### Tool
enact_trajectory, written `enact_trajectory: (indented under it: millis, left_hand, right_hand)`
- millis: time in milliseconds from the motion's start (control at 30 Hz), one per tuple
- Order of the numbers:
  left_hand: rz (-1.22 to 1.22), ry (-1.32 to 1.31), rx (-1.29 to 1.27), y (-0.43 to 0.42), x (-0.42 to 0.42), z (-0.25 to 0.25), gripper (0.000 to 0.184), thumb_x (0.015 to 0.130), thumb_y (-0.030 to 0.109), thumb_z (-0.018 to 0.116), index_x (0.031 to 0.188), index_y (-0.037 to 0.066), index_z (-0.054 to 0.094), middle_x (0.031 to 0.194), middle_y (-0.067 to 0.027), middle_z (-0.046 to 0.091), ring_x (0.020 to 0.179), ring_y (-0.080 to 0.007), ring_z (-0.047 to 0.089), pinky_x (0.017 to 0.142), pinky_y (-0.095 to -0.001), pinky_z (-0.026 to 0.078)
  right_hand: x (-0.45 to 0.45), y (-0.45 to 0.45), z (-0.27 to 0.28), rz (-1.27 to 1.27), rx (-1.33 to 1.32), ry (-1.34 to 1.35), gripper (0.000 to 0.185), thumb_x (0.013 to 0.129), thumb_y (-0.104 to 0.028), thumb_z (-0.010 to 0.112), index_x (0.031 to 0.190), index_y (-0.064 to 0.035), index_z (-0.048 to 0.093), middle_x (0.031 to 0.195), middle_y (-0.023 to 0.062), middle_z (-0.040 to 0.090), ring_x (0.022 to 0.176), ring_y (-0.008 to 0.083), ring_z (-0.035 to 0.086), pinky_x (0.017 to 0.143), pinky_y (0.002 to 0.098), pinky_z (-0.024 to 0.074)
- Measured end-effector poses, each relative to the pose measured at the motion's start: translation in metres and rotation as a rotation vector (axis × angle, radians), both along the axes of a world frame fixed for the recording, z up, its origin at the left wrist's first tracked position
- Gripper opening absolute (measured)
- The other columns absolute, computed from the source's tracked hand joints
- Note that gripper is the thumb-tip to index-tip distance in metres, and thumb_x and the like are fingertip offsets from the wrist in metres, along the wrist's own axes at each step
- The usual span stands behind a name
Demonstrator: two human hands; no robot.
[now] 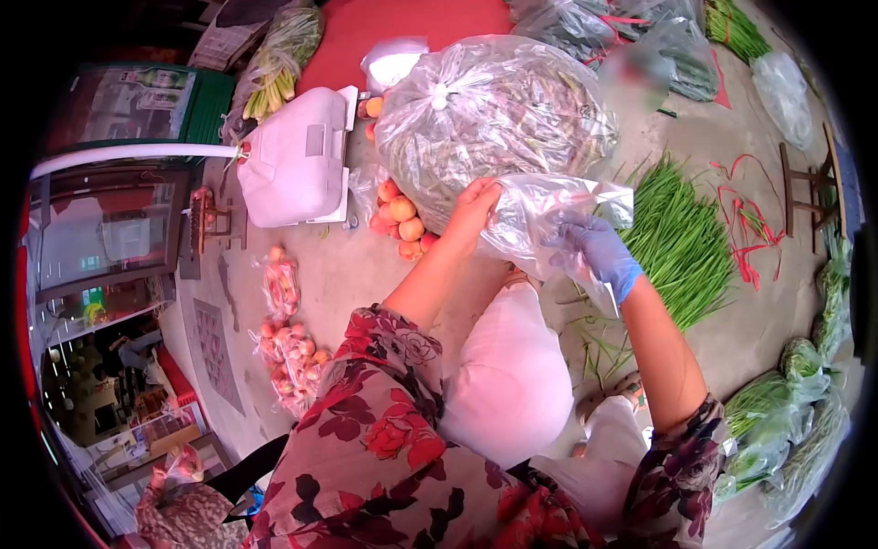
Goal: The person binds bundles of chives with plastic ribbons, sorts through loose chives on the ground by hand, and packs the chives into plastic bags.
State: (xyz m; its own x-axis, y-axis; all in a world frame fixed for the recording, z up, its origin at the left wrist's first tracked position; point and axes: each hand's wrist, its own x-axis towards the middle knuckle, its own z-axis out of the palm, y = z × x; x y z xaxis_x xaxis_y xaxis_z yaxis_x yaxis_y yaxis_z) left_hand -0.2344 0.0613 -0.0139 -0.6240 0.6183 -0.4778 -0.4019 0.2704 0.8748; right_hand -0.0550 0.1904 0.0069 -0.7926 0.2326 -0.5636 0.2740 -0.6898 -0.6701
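Note:
A clear plastic bag point(530, 215) is stretched between my two hands above my knees. My bare left hand point(476, 209) pinches its left edge. On my right hand point(599, 252) is a thin blue glove; its fingers lie at the bag's right part, and the film partly covers them, so their grip is unclear. Just right of the bag, a large heap of long green chives point(681, 238) lies on the ground. Beyond my left hand stands a big tied clear sack point(494, 110) full of dark leafy produce.
Round orange-red fruits point(401, 212) lie left of the sack, and bagged fruit point(291, 352) is further left. A white plastic container point(291, 160) stands at the upper left. Red ties point(750, 247) and a wooden stool point(814, 188) are at right, above bagged greens point(777, 421).

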Motion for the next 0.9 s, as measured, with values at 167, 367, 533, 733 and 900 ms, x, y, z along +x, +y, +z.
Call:
enact_trajectory:
  millis: [167,367,533,733,900]
  left_hand:
    - [0.418,0.144,-0.104,-0.136,-0.078,-0.048,0.046,0.088,0.019,0.052,0.128,0.002,0.040,0.114,-0.0055,0.053,0.094,-0.0133,0.054,0.083,-0.0264,0.043]
    - [0.438,0.153,-0.025,-0.180,-0.090,-0.077,0.082,0.077,0.016,0.061,0.143,0.010,0.011,0.111,-0.0113,0.052,0.077,-0.0131,0.055,0.065,-0.0264,0.046]
    - [0.441,0.001,-0.214,-0.172,-0.097,-0.036,0.089,0.075,0.020,0.062,0.143,0.008,0.005,0.106,-0.0119,0.053,0.065,-0.0131,0.052,0.058,-0.0251,0.045]
    - [0.431,0.023,-0.169,-0.179,-0.109,-0.071,0.093,0.074,0.021,0.065,0.142,0.004,0.005,0.121,-0.0172,0.048,0.100,-0.0196,0.054,0.078,-0.0292,0.046]
    - [0.448,0.004,-0.054,-0.191,-0.100,-0.039,0.085,0.072,0.027,0.064,0.139,0.000,0.017,0.131,-0.0239,0.038,0.116,-0.0294,0.045,0.091,-0.0343,0.040]
  right_hand:
    - [-0.138,-0.095,-0.002,0.327,0.275,-0.055,0.025,0.085,-0.008,0.049,0.108,-0.0026,0.059,0.084,0.0057,0.063,0.066,0.0129,0.059,0.057,0.0273,0.0481]
    - [-0.166,-0.118,-0.005,0.606,0.294,-0.174,0.028,0.084,-0.010,0.051,0.110,-0.0044,0.058,0.085,0.0062,0.065,0.065,0.0131,0.061,0.055,0.0270,0.0475]
    - [-0.194,-0.117,0.010,0.657,0.384,-0.216,0.034,0.084,-0.009,0.049,0.118,-0.0035,0.053,0.088,0.0072,0.066,0.064,0.0162,0.063,0.055,0.0277,0.0475]
    - [-0.210,-0.131,0.055,0.709,0.615,-0.312,0.036,0.083,-0.010,0.052,0.117,-0.0023,0.053,0.090,0.0125,0.066,0.069,0.0211,0.065,0.061,0.0329,0.0518]
    - [-0.215,-0.142,0.094,0.977,1.705,-0.362,0.037,0.077,-0.031,0.054,0.092,0.0008,0.064,0.089,0.0238,0.063,0.079,0.0349,0.063,0.070,0.0419,0.0488]
